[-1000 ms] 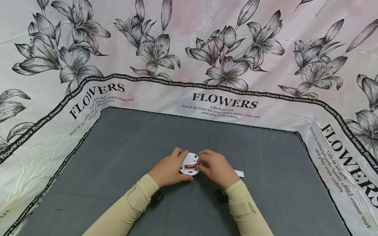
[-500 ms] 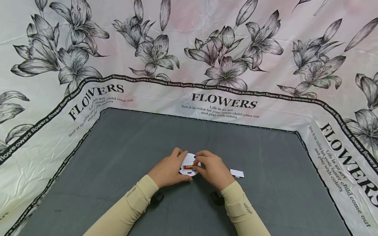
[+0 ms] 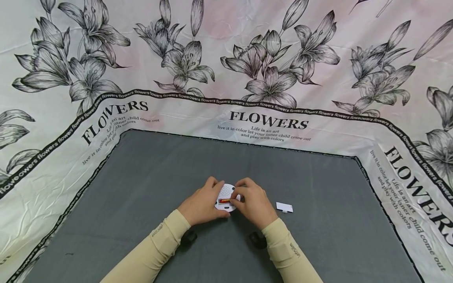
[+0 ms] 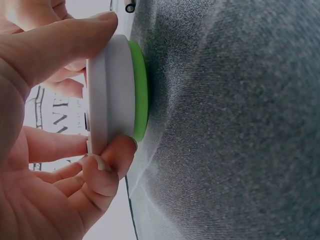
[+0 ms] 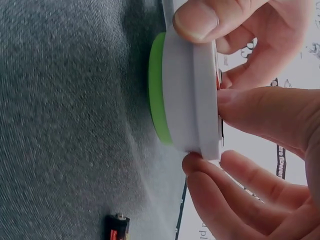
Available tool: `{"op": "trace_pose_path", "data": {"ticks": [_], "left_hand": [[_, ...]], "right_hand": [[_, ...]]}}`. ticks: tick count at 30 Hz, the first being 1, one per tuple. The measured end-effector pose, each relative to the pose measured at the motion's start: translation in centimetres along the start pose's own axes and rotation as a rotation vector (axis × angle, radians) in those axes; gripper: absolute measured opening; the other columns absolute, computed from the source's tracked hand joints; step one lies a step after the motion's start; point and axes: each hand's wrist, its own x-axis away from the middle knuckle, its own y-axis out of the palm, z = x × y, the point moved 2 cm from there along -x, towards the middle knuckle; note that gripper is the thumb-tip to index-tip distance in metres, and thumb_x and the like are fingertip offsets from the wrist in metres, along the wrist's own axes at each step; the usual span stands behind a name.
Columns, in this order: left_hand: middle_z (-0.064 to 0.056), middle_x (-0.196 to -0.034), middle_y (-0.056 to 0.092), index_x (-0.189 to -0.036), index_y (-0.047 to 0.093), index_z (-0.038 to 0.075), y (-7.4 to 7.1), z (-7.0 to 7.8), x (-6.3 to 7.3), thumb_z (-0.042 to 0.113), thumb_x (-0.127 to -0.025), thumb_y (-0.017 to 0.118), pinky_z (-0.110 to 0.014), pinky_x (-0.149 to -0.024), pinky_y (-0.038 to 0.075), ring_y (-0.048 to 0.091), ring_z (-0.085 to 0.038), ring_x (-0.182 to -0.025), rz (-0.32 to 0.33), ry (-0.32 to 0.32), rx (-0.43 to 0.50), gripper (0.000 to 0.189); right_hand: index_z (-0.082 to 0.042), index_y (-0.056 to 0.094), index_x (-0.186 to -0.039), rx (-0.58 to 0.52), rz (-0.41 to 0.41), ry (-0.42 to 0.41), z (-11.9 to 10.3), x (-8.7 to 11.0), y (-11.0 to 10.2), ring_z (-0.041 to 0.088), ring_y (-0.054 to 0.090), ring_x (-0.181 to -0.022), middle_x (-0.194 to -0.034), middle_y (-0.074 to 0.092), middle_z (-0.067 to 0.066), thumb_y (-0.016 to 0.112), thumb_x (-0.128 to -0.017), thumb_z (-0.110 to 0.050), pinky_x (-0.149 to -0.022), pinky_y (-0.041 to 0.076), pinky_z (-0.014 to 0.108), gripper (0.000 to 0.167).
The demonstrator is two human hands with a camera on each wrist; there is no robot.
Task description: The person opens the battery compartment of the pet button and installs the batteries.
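A round white device (image 3: 226, 191) with speaker holes faces up between my hands. Its green base (image 4: 141, 92) shows in both wrist views, close over the grey cloth. My left hand (image 3: 199, 202) grips it by the rim, thumb on the near side and fingers on the far side. A red and yellow battery (image 3: 224, 201) lies in the slot on its face. My right hand (image 3: 256, 202) has thumb and forefinger curled together at the battery's right end, covering that end. The right thumb (image 5: 250, 102) presses against the device's face, other fingers beside the rim.
A small white cover (image 3: 284, 207) with a tab lies on the cloth right of my right hand. Another battery (image 5: 117, 229), black and red, shows at the bottom of the right wrist view. The grey cloth (image 3: 159, 165) has a white floral border (image 3: 184, 118).
My right hand has shifted left along the battery, which now sits mostly under its fingertips. The white cover has come into full view behind it. My left hand keeps its hold.
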Motion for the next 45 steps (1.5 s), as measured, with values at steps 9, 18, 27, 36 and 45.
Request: {"op": "trace_pose_path", "data": {"ticks": [9,18,27,36,45], "left_hand": [[-0.016,-0.142,0.052,-0.163,0.044,-0.001,-0.2,0.1,-0.2,0.043,-0.091,0.089,-0.029,-0.073,0.056,0.064,-0.014,-0.09,0.013,-0.013,0.015,0.095],[-0.016,-0.145,0.05,-0.165,0.042,0.001,-0.2,-0.2,-0.4,0.046,-0.091,0.088,-0.036,-0.084,0.058,0.065,-0.018,-0.097,0.004,-0.057,0.011,0.097],[-0.013,-0.145,0.05,-0.165,0.043,0.002,-0.4,-0.7,-0.5,0.045,-0.09,0.088,-0.035,-0.087,0.056,0.065,-0.017,-0.099,0.014,-0.082,0.015,0.097],[-0.013,-0.146,0.05,-0.164,0.043,0.003,-0.2,-0.7,-0.2,0.046,-0.09,0.088,-0.034,-0.087,0.056,0.065,-0.015,-0.098,0.008,-0.081,0.018,0.096],[-0.013,-0.146,0.05,-0.165,0.043,0.004,0.0,-0.4,-0.4,0.045,-0.09,0.088,-0.035,-0.087,0.056,0.065,-0.017,-0.099,-0.006,-0.079,0.021,0.097]], "right_hand": [[-0.018,0.083,-0.088,0.027,0.016,-0.026,0.0,0.0,0.0,0.011,0.056,-0.072,-0.115,0.064,0.004,0.09,-0.089,-0.011,-0.064,0.05,0.026,0.01],[-0.021,0.081,-0.104,0.022,-0.038,0.082,2.6,0.6,-1.7,0.022,0.075,-0.103,-0.119,0.074,-0.001,0.083,-0.095,-0.014,-0.087,0.061,0.046,0.011],[-0.018,0.082,-0.101,0.138,-0.113,0.085,4.8,2.4,-2.2,0.026,0.074,-0.104,-0.111,0.078,0.002,0.086,-0.092,-0.016,-0.088,0.06,0.049,0.009],[-0.023,0.082,-0.088,0.13,-0.152,0.098,5.1,2.7,-2.1,0.02,0.07,-0.093,-0.099,0.075,-0.004,0.092,-0.087,-0.016,-0.082,0.058,0.043,0.012],[-0.025,0.08,-0.086,0.161,-0.14,0.063,5.1,3.1,-1.6,0.012,0.063,-0.083,-0.087,0.07,-0.01,0.092,-0.086,-0.014,-0.074,0.055,0.035,0.016]]}}
